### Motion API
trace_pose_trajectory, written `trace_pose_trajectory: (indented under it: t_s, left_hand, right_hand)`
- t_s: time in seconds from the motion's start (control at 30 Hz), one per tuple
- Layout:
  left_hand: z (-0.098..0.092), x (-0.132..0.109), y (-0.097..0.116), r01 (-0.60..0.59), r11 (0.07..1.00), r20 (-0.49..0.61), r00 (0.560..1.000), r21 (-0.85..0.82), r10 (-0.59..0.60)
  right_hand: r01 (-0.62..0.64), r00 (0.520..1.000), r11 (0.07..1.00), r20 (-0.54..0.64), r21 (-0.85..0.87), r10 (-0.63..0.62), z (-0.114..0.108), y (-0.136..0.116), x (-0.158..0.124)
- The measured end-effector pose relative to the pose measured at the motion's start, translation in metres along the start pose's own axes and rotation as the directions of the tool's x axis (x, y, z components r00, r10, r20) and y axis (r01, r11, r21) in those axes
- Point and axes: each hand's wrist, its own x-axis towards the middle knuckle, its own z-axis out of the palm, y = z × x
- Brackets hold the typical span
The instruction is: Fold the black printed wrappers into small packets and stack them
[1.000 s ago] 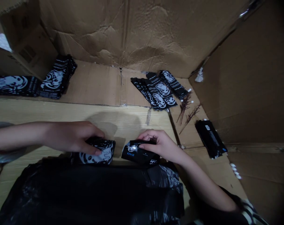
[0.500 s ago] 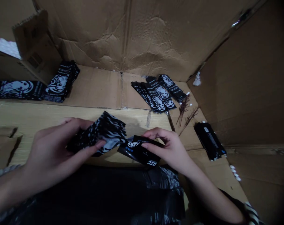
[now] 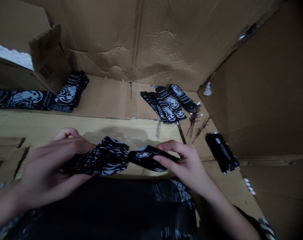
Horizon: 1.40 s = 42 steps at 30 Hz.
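My left hand is closed around a thick stack of black packets with white print, held just above the cardboard surface. My right hand pinches a single black packet with a white logo, its left end touching the stack. Both hands hover over a black plastic bag at the near edge.
A fanned pile of packets lies at the back middle, with thin dark sticks beside it. Another black packet lies at right. More stacks sit at back left near a cardboard box. Cardboard walls enclose the back and right.
My left hand lifted the stack off the surface and turned it toward the right. My right hand raised its single packet to meet the stack.
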Motion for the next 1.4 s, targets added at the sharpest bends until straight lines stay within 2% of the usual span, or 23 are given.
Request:
trace_pose_trajectory:
  t_s: [0.17, 0.23, 0.3, 0.37, 0.43, 0.53, 0.67, 0.77, 0.87, 0.9, 0.97, 1.03, 1.1, 1.17, 1.2, 1.23, 1.3, 1.33, 1.4]
  left_hand:
    - [0.003, -0.012, 0.001, 0.057, 0.998, 0.000, 0.998, 0.036, -0.057]
    - [0.006, -0.015, 0.002, 0.069, 0.998, 0.007, 0.998, 0.010, -0.069]
    - [0.008, -0.015, 0.003, 0.073, 0.997, 0.028, 0.997, -0.032, -0.073]
    - [0.010, -0.014, 0.005, 0.061, 0.996, 0.055, 0.997, -0.067, -0.057]
    - [0.011, -0.011, 0.007, 0.034, 0.997, 0.083, 0.996, -0.074, -0.028]
    - [0.013, -0.007, 0.008, -0.008, 0.998, 0.136, 0.991, -0.054, 0.015]
    - [0.015, -0.010, 0.008, -0.027, 0.999, 0.173, 0.984, -0.028, 0.032]
    - [0.014, -0.015, 0.006, -0.002, 0.999, 0.185, 0.983, -0.034, 0.008]
    - [0.013, -0.018, 0.008, 0.129, 0.987, 0.207, 0.972, -0.094, -0.107]
    - [0.012, -0.018, 0.009, 0.187, 0.974, 0.209, 0.965, -0.125, -0.159]
    - [0.011, -0.018, 0.013, 0.308, 0.932, 0.216, 0.940, -0.191, -0.266]
    - [0.010, -0.018, 0.016, 0.401, 0.880, 0.235, 0.908, -0.254, -0.346]
    - [0.010, -0.016, 0.020, 0.451, 0.834, 0.251, 0.888, -0.317, -0.385]
    - [0.011, -0.013, 0.022, 0.462, 0.807, 0.249, 0.885, -0.369, -0.393]
    - [0.012, -0.011, 0.023, 0.458, 0.801, 0.242, 0.888, -0.386, -0.391]
    - [0.012, -0.009, 0.024, 0.451, 0.801, 0.230, 0.892, -0.393, -0.389]
    - [0.014, -0.004, 0.026, 0.426, 0.819, 0.205, 0.905, -0.386, -0.374]
    - [0.015, -0.001, 0.027, 0.409, 0.833, 0.190, 0.912, -0.372, -0.363]
    - [0.016, 0.004, 0.027, 0.370, 0.875, 0.179, 0.927, -0.313, -0.328]
  right_hand:
    - [-0.013, 0.967, 0.989, 0.249, -0.147, 0.050, -0.003, 0.023, 0.022]
    - [0.016, 0.972, 0.976, 0.231, -0.217, 0.035, 0.001, 0.027, 0.030]
    - [0.067, 0.987, 0.973, 0.156, -0.221, -0.033, 0.007, 0.021, 0.035]
    - [0.092, 0.989, 0.991, 0.122, -0.096, -0.080, 0.016, 0.004, 0.036]
    - [0.032, 0.981, 0.994, 0.185, 0.105, -0.051, 0.026, -0.017, 0.037]
    - [0.006, 0.969, 0.973, 0.240, 0.230, -0.062, 0.043, -0.040, 0.037]
    - [0.014, 0.977, 0.945, 0.196, 0.327, -0.082, 0.056, -0.044, 0.035]
    - [-0.014, 0.995, 0.948, 0.095, 0.317, -0.017, 0.046, -0.036, 0.034]
    - [0.009, 0.994, 0.986, -0.110, 0.165, 0.010, 0.020, -0.016, 0.041]
    - [0.034, 0.977, 0.998, -0.212, 0.057, -0.021, 0.008, -0.005, 0.046]
    - [0.041, 0.908, 0.967, -0.394, -0.252, -0.141, -0.017, 0.022, 0.059]
    - [-0.073, 0.896, 0.835, -0.404, -0.545, -0.186, -0.041, 0.051, 0.070]
    - [-0.147, 0.947, 0.625, -0.292, -0.767, -0.135, -0.059, 0.075, 0.077]
    - [-0.137, 0.969, 0.495, -0.220, -0.858, -0.113, -0.066, 0.087, 0.078]
    - [-0.122, 0.974, 0.485, -0.200, -0.866, -0.111, -0.065, 0.088, 0.076]
    - [-0.104, 0.974, 0.518, -0.192, -0.849, -0.119, -0.061, 0.085, 0.073]
    - [-0.050, 0.977, 0.680, -0.178, -0.732, -0.120, -0.045, 0.068, 0.064]
    - [-0.011, 0.982, 0.791, -0.156, -0.612, -0.107, -0.035, 0.056, 0.058]
    - [-0.002, 1.000, 0.970, 0.014, -0.241, 0.005, -0.012, 0.030, 0.046]
